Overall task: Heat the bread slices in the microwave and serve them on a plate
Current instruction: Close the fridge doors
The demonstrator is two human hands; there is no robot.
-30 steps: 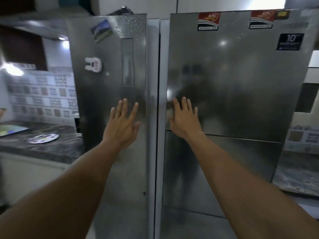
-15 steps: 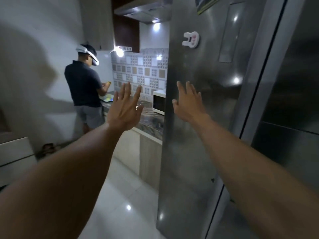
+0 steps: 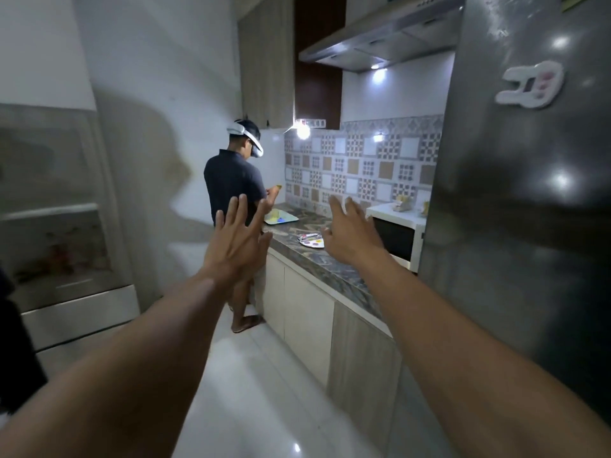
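The left hand (image 3: 236,241) and right hand (image 3: 352,231) are held spread and empty before the worktop (image 3: 330,269), where the microwave (image 3: 396,236) and a plate (image 3: 309,241) are seen; bread, not discernible, is judged soft, best lifted flat by edges.

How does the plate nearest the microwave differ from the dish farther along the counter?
The near plate is white with coloured spots; the far dish is pale green. The near plate looks round, the far dish squarer-cornered. The right hand partly hides the near plate, while the far dish sits in front of the other person. Both lie flat on the counter.
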